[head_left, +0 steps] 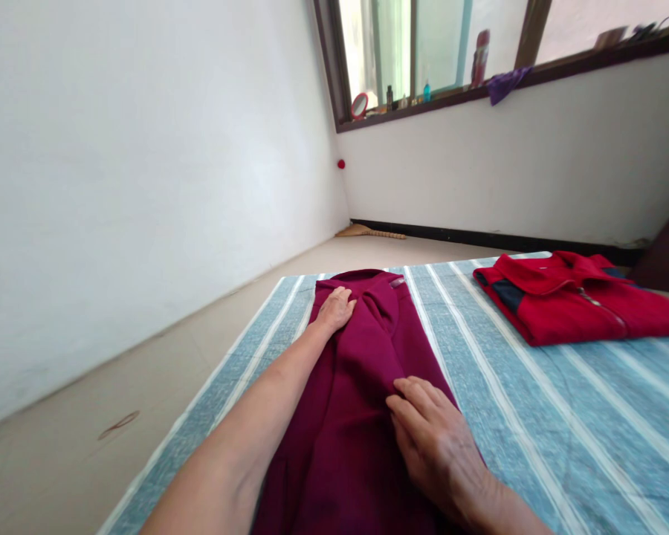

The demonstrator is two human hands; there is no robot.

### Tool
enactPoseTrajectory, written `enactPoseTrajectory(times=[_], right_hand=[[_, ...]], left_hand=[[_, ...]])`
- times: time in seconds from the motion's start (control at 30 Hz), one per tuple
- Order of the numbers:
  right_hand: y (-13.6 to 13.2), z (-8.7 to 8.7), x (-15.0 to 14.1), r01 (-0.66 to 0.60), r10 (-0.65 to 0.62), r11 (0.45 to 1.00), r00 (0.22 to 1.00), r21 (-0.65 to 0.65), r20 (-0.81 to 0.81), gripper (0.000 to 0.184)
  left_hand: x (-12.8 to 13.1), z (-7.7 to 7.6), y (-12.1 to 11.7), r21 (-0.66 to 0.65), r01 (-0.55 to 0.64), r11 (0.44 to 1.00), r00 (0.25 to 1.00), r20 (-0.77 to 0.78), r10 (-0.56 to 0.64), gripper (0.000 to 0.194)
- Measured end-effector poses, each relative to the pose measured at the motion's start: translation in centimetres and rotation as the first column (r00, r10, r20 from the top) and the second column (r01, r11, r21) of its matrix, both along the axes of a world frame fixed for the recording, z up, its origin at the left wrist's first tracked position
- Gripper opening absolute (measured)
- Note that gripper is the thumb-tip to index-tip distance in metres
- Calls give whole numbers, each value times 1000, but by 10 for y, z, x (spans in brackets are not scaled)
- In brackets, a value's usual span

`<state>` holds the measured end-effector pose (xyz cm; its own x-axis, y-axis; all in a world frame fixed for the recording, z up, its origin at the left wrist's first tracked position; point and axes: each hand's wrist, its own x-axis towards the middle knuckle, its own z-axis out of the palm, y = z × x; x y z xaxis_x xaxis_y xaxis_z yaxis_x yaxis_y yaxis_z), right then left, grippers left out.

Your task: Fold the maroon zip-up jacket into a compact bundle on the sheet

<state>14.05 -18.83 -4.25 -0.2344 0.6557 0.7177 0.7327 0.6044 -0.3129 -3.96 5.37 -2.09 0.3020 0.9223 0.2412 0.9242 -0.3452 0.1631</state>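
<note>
A long maroon garment, folded into a narrow strip, lies on a blue and white striped cloth. Its far end has a curved opening like a collar, with a small light strip at its right corner. My left hand rests on the fabric near that far end, fingers stretched forward. Closer to me, my right hand lies on the right side of the garment, fingers loosely extended with their tips touching the fabric. The garment's near end runs out of view at the bottom.
To the right lies a folded red jacket with dark patches and a zip. A broom lies on the floor by the corner, and a thin brown loop is at left. A flask and purple cloth are on the windowsill.
</note>
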Motion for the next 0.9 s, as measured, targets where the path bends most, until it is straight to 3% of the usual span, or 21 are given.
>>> enactPoseTrajectory(times=[0.17, 0.27, 0.37, 0.53, 0.57, 0.7, 0.8, 0.9], right_hand=[[4, -2, 2, 103, -121, 985, 984, -139, -131, 28], [6, 0, 4, 62, -102, 973, 979, -221, -174, 22], [7, 3, 8, -1, -58, 963, 976, -271, -212, 21], [9, 3, 11, -63, -27, 946, 962, -318, -271, 22], [9, 2, 11, -72, -21, 946, 960, -317, -281, 22], [10, 1, 10, -84, -10, 948, 956, -308, -293, 21], [9, 2, 10, -91, -1, 952, 954, -293, -299, 20], [9, 2, 10, -96, 1, 955, 947, -282, -322, 20]], left_hand=[[6, 12, -15, 27, -48, 998, 994, 104, 45, 18], [11, 21, -37, 5, -97, 995, 979, 179, 94, 22], [6, 29, -75, -63, -122, 991, 953, 273, 134, 18], [-23, 39, -167, -243, -125, 962, 882, 416, 220, 16], [-29, 42, -184, -315, -130, 940, 850, 452, 269, 18], [-32, 52, -227, -647, -108, 755, 641, 535, 550, 29], [-20, 52, -233, -697, -93, 711, 567, 550, 613, 33], [-8, 51, -228, -737, 22, 675, 472, 603, 643, 29]])
